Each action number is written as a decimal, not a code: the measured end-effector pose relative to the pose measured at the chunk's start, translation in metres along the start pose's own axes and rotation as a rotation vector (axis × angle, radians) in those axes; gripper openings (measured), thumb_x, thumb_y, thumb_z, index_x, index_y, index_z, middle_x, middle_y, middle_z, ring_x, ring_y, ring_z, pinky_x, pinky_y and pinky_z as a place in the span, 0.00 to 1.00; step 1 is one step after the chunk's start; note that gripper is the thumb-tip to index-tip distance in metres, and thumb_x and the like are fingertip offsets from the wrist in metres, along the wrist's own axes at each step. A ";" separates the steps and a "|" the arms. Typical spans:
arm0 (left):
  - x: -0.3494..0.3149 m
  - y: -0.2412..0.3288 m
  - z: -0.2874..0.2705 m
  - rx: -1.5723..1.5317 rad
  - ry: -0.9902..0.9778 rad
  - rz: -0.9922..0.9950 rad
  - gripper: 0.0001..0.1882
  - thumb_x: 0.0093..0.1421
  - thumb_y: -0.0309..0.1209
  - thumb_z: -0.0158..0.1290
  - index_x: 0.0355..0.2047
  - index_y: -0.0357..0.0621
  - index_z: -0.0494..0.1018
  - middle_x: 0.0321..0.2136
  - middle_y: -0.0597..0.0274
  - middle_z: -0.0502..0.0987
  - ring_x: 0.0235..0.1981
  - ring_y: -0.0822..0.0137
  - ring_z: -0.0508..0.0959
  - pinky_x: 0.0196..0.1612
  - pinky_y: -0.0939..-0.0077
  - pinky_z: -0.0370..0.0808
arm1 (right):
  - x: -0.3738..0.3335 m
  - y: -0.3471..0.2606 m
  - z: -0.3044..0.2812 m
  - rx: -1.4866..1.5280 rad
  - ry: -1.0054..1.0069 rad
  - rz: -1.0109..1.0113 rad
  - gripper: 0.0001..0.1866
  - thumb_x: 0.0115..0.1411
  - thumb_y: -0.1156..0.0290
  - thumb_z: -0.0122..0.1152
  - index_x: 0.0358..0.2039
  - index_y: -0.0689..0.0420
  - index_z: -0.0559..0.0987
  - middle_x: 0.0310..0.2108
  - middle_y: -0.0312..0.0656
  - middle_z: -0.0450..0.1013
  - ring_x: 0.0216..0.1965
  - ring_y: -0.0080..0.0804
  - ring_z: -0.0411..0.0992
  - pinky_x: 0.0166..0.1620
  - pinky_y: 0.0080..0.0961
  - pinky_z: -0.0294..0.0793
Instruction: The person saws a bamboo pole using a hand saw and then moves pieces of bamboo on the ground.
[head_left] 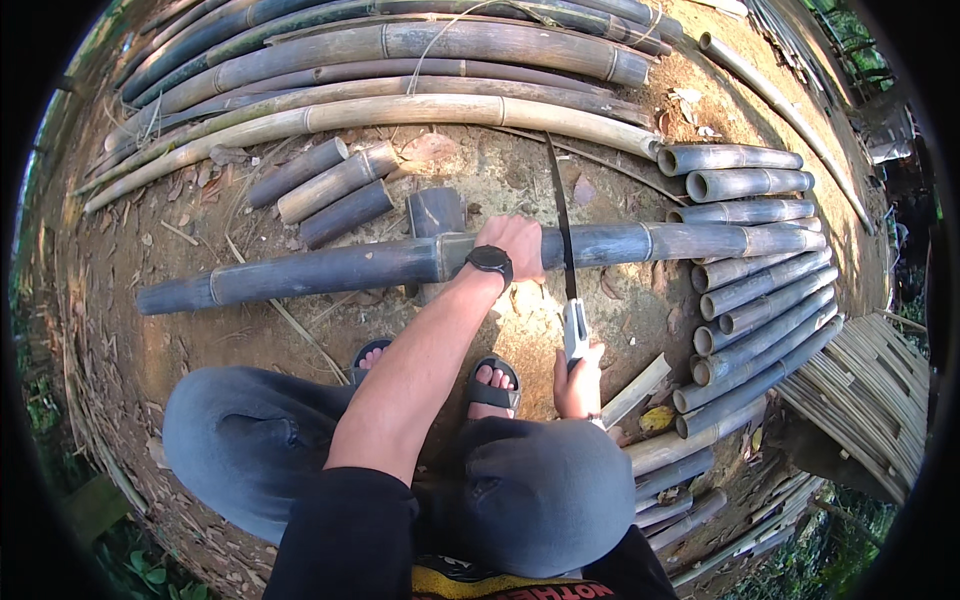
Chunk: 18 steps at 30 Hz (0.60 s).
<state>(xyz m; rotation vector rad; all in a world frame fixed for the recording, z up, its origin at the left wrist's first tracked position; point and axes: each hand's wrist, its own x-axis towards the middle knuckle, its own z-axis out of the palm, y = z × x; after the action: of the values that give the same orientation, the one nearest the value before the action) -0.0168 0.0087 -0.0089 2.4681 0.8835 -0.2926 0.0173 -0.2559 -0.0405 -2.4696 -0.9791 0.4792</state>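
A long dark bamboo pole (340, 270) lies crosswise in front of me, resting across a short bamboo piece (436, 208) on the ground. My left hand (515, 240), with a black watch at the wrist, is closed around the top of the pole near its middle. To the right of it, a hand saw (563, 210) crosses the pole, its narrow dark blade pointing away from me. My right hand (578, 385) grips the saw's grey and black handle on the near side. How deep the blade sits in the bamboo, I cannot tell.
Several cut bamboo lengths (765, 290) lie in a row at the right, near the pole's right end. Long poles (400, 110) are stacked across the far side. Short bamboo pieces (340, 185) lie beyond the pole's left part. My sandaled foot (493, 388) is below the pole.
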 end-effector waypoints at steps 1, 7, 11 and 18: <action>-0.002 0.000 0.002 -0.010 -0.016 -0.002 0.21 0.37 0.42 0.66 0.25 0.37 0.81 0.25 0.47 0.81 0.27 0.54 0.83 0.32 0.66 0.80 | -0.035 -0.006 -0.007 0.176 -0.013 0.197 0.22 0.61 0.67 0.62 0.46 0.68 0.63 0.34 0.64 0.73 0.33 0.62 0.74 0.35 0.47 0.73; 0.005 0.004 0.004 -0.018 -0.003 0.037 0.19 0.36 0.39 0.64 0.25 0.36 0.81 0.23 0.47 0.81 0.25 0.55 0.83 0.30 0.66 0.80 | -0.003 0.010 -0.007 -0.112 0.053 -0.144 0.19 0.63 0.67 0.59 0.43 0.68 0.63 0.26 0.59 0.72 0.25 0.58 0.73 0.25 0.45 0.70; -0.002 -0.003 0.008 -0.051 -0.015 0.005 0.19 0.35 0.39 0.64 0.25 0.36 0.81 0.23 0.46 0.81 0.26 0.54 0.83 0.30 0.65 0.80 | -0.028 0.000 -0.001 0.016 0.121 -0.065 0.17 0.63 0.70 0.58 0.42 0.67 0.63 0.28 0.59 0.72 0.26 0.60 0.74 0.25 0.44 0.70; -0.006 -0.004 0.010 -0.069 0.013 0.012 0.18 0.37 0.37 0.63 0.25 0.35 0.81 0.25 0.43 0.81 0.27 0.52 0.83 0.33 0.63 0.81 | 0.027 -0.004 0.000 -0.022 -0.036 -0.085 0.27 0.62 0.65 0.61 0.52 0.72 0.63 0.27 0.62 0.72 0.26 0.61 0.73 0.27 0.46 0.71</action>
<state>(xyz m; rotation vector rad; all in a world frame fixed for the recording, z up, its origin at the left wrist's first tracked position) -0.0239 0.0029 -0.0166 2.4132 0.8694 -0.2386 0.0336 -0.2346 -0.0428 -2.4351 -1.1046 0.4894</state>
